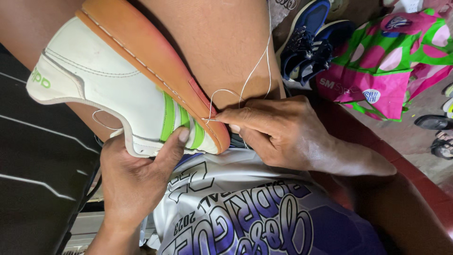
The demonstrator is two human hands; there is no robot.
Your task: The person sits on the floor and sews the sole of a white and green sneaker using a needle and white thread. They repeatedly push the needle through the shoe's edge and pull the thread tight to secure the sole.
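My left hand [137,177] grips the white sneaker [113,89]; my right hand [276,132] pinches white thread [257,66] at its orange sole [155,61], any needle hidden.

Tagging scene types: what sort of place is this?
Likely an informal shoe-repair spot. The right hand draws thread through a white sneaker's orange sole, the left hand steadies it, and dark blue shoes wait nearby.

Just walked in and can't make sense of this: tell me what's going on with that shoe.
A person is hand-stitching a white sneaker with green stripes, propped on their lap. The left hand grips it from below, thumb on the stripes. The right hand pinches at the edge of the orange sole, where a white thread loops out and runs upward. Dark blue sneakers and a pink-and-green bag lie beyond the knee.
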